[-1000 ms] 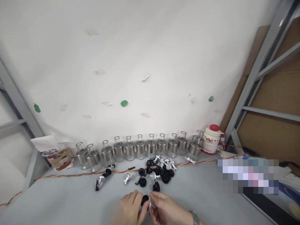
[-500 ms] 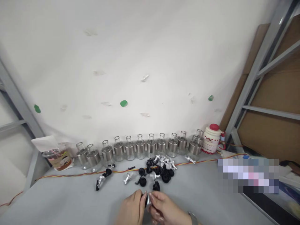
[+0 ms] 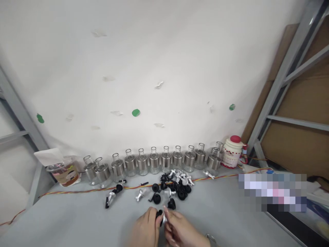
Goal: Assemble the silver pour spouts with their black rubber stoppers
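Down at the near edge of the grey table (image 3: 77, 219), the left hand (image 3: 146, 226) pinches a black stopper (image 3: 159, 214) while the right hand's (image 3: 181, 230) thumb and fingers grip the silver part (image 3: 165, 219) against it. Just beyond them sits a loose heap of black and silver pieces (image 3: 181, 187), between the hands and the row of bottles (image 3: 142, 160) by the wall. A twisted red-and-yellow cable (image 3: 84, 192) crosses in front of the bottles too. I see a tub (image 3: 67, 177) at the left end and a red-topped jar (image 3: 231, 156) at the right.
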Motion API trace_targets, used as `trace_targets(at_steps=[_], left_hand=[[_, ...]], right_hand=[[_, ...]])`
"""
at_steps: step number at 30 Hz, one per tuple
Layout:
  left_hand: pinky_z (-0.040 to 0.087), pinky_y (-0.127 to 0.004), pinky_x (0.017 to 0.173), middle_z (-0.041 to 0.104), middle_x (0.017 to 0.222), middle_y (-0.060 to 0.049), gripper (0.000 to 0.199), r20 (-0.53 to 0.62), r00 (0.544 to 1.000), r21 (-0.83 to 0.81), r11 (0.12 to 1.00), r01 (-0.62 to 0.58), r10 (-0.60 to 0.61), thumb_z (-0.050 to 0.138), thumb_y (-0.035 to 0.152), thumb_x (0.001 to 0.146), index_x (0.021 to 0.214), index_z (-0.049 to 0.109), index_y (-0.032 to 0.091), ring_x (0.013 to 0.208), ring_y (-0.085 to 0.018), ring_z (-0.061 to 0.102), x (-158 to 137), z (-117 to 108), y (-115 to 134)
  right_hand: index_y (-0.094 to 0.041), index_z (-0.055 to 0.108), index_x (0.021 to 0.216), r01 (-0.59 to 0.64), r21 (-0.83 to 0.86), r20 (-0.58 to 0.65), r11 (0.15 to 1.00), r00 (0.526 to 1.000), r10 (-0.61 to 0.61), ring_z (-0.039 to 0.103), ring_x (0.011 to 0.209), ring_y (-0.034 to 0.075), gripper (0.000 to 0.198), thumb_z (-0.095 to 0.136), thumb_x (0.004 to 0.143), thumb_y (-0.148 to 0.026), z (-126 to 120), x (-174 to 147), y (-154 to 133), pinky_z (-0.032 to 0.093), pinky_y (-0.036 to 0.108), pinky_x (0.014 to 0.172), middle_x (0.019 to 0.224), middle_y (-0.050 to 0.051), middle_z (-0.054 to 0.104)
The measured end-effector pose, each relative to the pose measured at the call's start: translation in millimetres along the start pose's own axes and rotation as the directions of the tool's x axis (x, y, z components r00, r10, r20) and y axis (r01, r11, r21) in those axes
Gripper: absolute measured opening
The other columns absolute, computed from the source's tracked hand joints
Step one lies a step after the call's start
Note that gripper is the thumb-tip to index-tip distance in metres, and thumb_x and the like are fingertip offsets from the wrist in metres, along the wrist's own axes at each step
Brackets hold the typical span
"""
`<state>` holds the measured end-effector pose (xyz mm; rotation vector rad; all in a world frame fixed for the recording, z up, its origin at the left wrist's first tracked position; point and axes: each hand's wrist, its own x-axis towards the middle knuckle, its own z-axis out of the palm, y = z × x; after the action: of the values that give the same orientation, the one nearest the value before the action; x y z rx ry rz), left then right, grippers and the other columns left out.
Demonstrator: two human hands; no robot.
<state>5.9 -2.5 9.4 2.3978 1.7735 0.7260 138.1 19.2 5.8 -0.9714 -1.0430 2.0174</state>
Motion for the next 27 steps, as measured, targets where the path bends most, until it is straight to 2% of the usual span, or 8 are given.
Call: trace_targets(at_steps=[4,7,12,16,18,20,23,27], left_hand=[[0.041,-0.023,0.054,0.063,0.066,-0.005,0.042,0.051,0.989,-0.261,0.954,0.149,-0.141,0.011,0.034,0.088,0.078,0.049,0.020,0.060,-0.017,0.060,1,6,5],[0.042,-0.023,0.061,0.062,0.068,-0.006,0.044,0.098,0.973,-0.454,0.860,0.232,-0.211,0.013,0.043,0.086,0.075,0.049,0.020,0.065,-0.017,0.058,3,5,11],[0.039,-0.022,0.052,0.048,0.056,0.002,0.055,0.241,0.914,-0.695,0.600,0.397,-0.327,0.018,0.064,0.076,0.071,0.049,0.019,0.052,-0.013,0.046,8,0,18],[0.022,-0.019,0.035,0.024,0.045,0.010,0.063,0.418,0.840,-0.771,0.354,0.530,-0.346,0.024,0.077,0.062,0.069,0.046,0.019,0.037,-0.007,0.021,11,2,17],[0.021,-0.019,0.035,0.026,0.046,0.010,0.063,0.409,0.841,-0.796,0.313,0.519,-0.354,0.030,0.077,0.059,0.069,0.046,0.018,0.038,-0.006,0.021,11,1,16],[0.028,-0.020,0.039,0.035,0.049,0.007,0.058,0.286,0.886,-0.788,0.437,0.435,-0.366,0.031,0.072,0.067,0.071,0.049,0.017,0.041,-0.008,0.031,9,-2,15],[0.038,-0.022,0.050,0.049,0.059,0.000,0.048,0.096,0.936,-0.680,0.664,0.311,-0.339,0.023,0.058,0.079,0.071,0.049,0.018,0.054,-0.013,0.045,6,-5,14],[0.038,-0.025,0.055,0.054,0.061,-0.003,0.040,-0.038,0.977,-0.436,0.883,0.173,-0.211,0.017,0.042,0.086,0.069,0.046,0.020,0.057,-0.016,0.051,5,-3,8]], right_hand=[[-0.021,0.039,0.060,0.143,-0.275,-0.139,0.951,0.973,-0.186,0.028,0.031,0.005,0.054,0.040,0.059,-0.075,-3,2,9,0.028,0.020,0.035,0.038,-0.011,0.030],[-0.020,0.044,0.066,0.214,-0.532,-0.225,0.819,0.897,-0.381,0.044,0.047,0.011,0.048,0.034,0.073,-0.066,-4,-4,13,0.036,0.023,0.047,0.051,-0.004,0.046],[-0.020,0.046,0.075,0.339,-0.858,0.001,0.387,0.753,-0.658,0.050,0.061,0.015,0.033,0.022,0.089,-0.039,-9,-13,13,0.040,0.025,0.057,0.066,0.003,0.053],[-0.020,0.046,0.071,0.430,-0.899,0.314,-0.083,0.502,-0.806,0.048,0.065,0.018,0.032,0.022,0.090,-0.032,-15,-10,8,0.041,0.030,0.062,0.069,0.004,0.052],[-0.020,0.045,0.070,0.455,-0.879,0.367,-0.143,0.455,-0.811,0.047,0.066,0.018,0.033,0.021,0.090,-0.030,-14,-10,2,0.040,0.032,0.063,0.069,0.004,0.052],[-0.019,0.044,0.070,0.489,-0.872,0.305,-0.015,0.519,-0.798,0.046,0.065,0.018,0.034,0.021,0.090,-0.032,-10,-11,-3,0.039,0.031,0.061,0.069,0.004,0.050],[-0.019,0.041,0.065,0.470,-0.785,0.086,0.404,0.728,-0.680,0.043,0.058,0.014,0.038,0.026,0.087,-0.045,-2,-13,-10,0.036,0.026,0.053,0.061,0.000,0.045],[-0.021,0.032,0.055,0.202,-0.259,-0.035,0.944,0.975,-0.218,0.023,0.034,0.006,0.049,0.036,0.071,-0.068,3,-11,-18,0.027,0.020,0.038,0.042,-0.010,0.026]])
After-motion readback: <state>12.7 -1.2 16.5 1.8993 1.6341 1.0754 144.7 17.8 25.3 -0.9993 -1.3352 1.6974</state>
